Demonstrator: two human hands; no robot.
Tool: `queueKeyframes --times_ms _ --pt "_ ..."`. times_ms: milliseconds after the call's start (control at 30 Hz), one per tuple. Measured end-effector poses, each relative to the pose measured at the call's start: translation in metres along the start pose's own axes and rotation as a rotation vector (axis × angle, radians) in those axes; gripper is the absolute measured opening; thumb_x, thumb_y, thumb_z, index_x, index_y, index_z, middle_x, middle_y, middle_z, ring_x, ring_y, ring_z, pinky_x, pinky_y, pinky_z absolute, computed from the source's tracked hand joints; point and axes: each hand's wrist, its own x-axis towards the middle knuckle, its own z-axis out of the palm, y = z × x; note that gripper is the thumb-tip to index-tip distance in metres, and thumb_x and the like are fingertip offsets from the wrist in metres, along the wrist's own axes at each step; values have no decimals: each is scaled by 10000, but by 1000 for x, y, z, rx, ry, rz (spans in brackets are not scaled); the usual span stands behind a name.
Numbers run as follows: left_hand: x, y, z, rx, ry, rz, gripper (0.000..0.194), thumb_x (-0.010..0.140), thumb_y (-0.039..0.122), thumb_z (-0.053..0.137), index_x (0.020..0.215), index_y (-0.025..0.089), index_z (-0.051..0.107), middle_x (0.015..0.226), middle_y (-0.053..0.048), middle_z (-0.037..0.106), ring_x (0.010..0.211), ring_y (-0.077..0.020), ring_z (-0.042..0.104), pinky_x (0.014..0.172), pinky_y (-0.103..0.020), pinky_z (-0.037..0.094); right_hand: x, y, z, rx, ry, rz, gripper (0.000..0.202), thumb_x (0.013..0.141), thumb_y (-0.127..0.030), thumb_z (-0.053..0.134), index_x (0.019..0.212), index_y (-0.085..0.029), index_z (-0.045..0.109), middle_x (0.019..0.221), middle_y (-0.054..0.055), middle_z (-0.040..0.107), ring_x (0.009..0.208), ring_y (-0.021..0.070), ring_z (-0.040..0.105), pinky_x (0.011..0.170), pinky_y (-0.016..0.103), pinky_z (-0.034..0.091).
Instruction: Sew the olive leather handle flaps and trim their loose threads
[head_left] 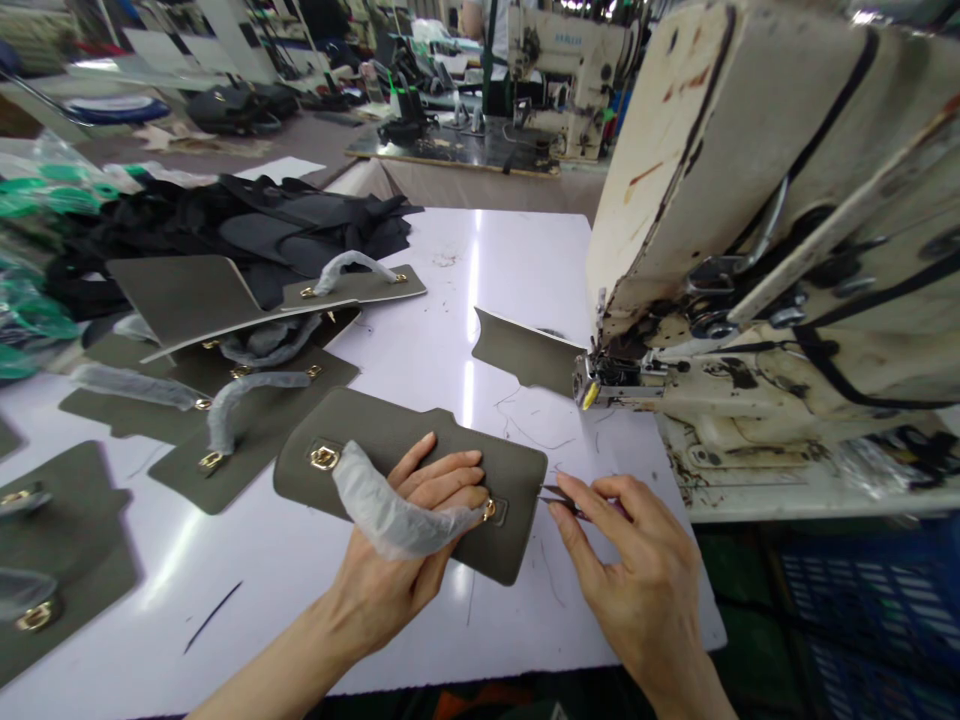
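My left hand (420, 520) reaches under the plastic-wrapped handle (382, 510) of a grey-green leather panel (390, 420), its fingers pressed on the panel's face. Gold fittings join the handle to the panel at both ends. At the panel's right edge, my right hand (637, 570) pinches a small dark pointed tool (562, 498), whose tip touches or nearly touches that edge. The tool's full shape is partly hidden by the fingers.
A sewing machine (720, 200) stands on the right, with another grey-green piece (525, 350) beside its foot. More handled panels (247, 430) lie left, before a black fabric pile (270, 230). Loose threads lie on the white table (300, 620). A blue crate (870, 600) is at lower right.
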Motion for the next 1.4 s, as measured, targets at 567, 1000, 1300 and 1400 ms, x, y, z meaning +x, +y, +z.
queueKeyframes --times_ms 567,1000,1300,1400 --pt "-7 0 2 -137 11 -119 373 857 -31 553 1168 173 588 1186 -72 640 1239 -225 563 1169 -536 355 -9 3 23 197 154 -20 318 850 -141 735 1150 -247 732 890 42 667 755 158 606 689 300 494" --pt "-8 -1 1 -152 -10 -116 390 851 -43 564 1167 182 594 1159 -65 655 1236 -232 564 1159 -581 355 -11 -4 27 327 160 114 312 845 -159 734 1128 -290 747 865 29 669 760 154 604 693 287 510" --pt "5 5 -7 -74 -84 -104 296 892 26 533 1142 175 583 1197 -85 651 1247 -217 558 1175 -538 342 -12 -6 28 854 -98 428 160 854 -246 728 1010 -267 754 784 -9 594 652 107 546 554 209 463" --pt "4 3 -2 10 -165 -94 250 888 41 509 1080 172 600 1191 -98 669 1210 -247 594 1161 -576 339 -13 -13 21 789 47 356 210 851 -189 718 1034 -288 748 836 -6 609 696 102 557 595 199 478"
